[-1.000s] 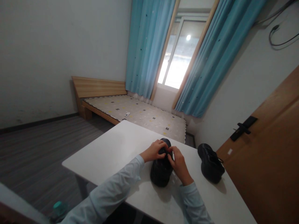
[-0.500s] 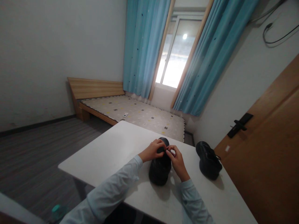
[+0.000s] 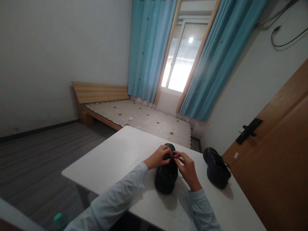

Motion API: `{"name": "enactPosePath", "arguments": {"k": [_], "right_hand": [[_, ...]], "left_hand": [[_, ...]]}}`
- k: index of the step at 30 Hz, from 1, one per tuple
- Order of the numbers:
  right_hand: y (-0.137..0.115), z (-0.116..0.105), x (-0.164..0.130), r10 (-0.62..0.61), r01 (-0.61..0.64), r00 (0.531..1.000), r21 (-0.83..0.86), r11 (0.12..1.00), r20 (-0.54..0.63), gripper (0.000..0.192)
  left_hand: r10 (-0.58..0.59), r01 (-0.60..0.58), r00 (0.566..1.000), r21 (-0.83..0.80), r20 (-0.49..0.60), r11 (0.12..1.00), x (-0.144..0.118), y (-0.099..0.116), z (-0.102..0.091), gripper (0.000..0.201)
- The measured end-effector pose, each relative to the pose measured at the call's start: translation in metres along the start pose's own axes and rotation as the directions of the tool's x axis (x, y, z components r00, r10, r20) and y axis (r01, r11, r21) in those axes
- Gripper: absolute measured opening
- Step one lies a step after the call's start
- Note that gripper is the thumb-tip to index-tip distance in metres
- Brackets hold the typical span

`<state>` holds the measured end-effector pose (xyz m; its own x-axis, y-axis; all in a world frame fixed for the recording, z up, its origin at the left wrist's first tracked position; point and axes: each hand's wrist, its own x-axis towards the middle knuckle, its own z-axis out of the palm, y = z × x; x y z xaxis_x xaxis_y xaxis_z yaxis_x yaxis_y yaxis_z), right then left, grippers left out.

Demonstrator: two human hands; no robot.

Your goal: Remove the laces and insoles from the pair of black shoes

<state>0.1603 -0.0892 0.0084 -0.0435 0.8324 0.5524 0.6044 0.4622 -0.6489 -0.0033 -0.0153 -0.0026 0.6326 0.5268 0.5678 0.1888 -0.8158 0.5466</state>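
Right now, 2 hands are working on a black shoe that is sitting on the white desk, just below the centre of the frame, with its toe pointing away from the camera. The left hand is curling over the shoe's upper left side, its fingers bent and touching the top near the laces. The right hand is coming in from the right, its fingertips pinching together narrowly at the same spot on top of the shoe, meeting the left fingers; whatever thin thing they are pinching is too small to make out. Both wrists are showing out of pale blue sleeves that are reaching in from the bottom edge.

To the right of centre, a second black shoe is lying on the desk, well apart from the first one. A low wooden bed is standing beyond the desk in the middle of the frame, blue curtains are hanging on either side of the window at the top, and a brown door is filling the right side.
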Motion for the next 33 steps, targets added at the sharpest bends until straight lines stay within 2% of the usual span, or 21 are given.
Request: {"name": "enactPosePath", "arguments": {"k": [4, 10, 15, 18, 21, 25, 29, 33], "right_hand": [[-0.0021, 0.0013, -0.0005, -0.097, 0.094, 0.995, -0.21, 0.973, -0.003, 0.011], [0.0032, 0.0026, -0.0019, -0.144, 0.156, 0.988, -0.282, 0.947, 0.065, 0.016], [-0.0006, -0.0002, -0.0043, -0.12, 0.142, 0.988, -0.275, 0.951, 0.096, 0.015], [-0.0045, -0.0007, -0.0045, -0.089, 0.098, 0.995, -0.191, 0.977, 0.054, 0.01], [-0.0032, -0.0006, -0.0024, 0.03, -0.03, 0.999, 0.004, 1.0, 0.019, 0.004], [0.0022, -0.0001, 0.0009, 0.178, -0.182, 0.983, 0.243, 0.953, 0.038, 0.011], [0.0013, -0.0002, 0.0027, 0.237, -0.214, 0.971, 0.398, 0.892, -0.01, 0.018], [-0.0016, -0.0063, 0.004, 0.249, -0.16, 0.961, 0.499, 0.852, -0.117, 0.023]], "left_hand": [[-0.008, 0.008, 1.0, 0.008, 0.013, 1.0, 0.0007, 0.002, -0.0009, 0.018], [-0.01, 0.01, 1.0, 0.014, 0.016, 1.0, 0.0017, 0.0028, -0.0004, 0.019], [-0.011, 0.011, 1.0, 0.009, 0.027, 1.0, 0.0023, 0.0024, 0.0002, 0.019], [-0.006, 0.006, 1.0, 0.004, 0.029, 1.0, 0.0028, 0.0021, 0.0006, 0.019], [-0.003, 0.003, 1.0, 0.005, 0.02, 1.0, 0.0033, 0.0022, 0.001, 0.021], [-0.014, 0.014, 1.0, 0.007, -0.001, 1.0, 0.0038, 0.0035, 0.0005, 0.023], [0.004, -0.004, 1.0, 0.005, 0.025, 1.0, 0.0037, 0.0046, -0.0009, 0.019], [0.004, -0.003, 1.0, -0.011, 0.03, 1.0, 0.0035, 0.005, -0.0014, 0.019]]}}
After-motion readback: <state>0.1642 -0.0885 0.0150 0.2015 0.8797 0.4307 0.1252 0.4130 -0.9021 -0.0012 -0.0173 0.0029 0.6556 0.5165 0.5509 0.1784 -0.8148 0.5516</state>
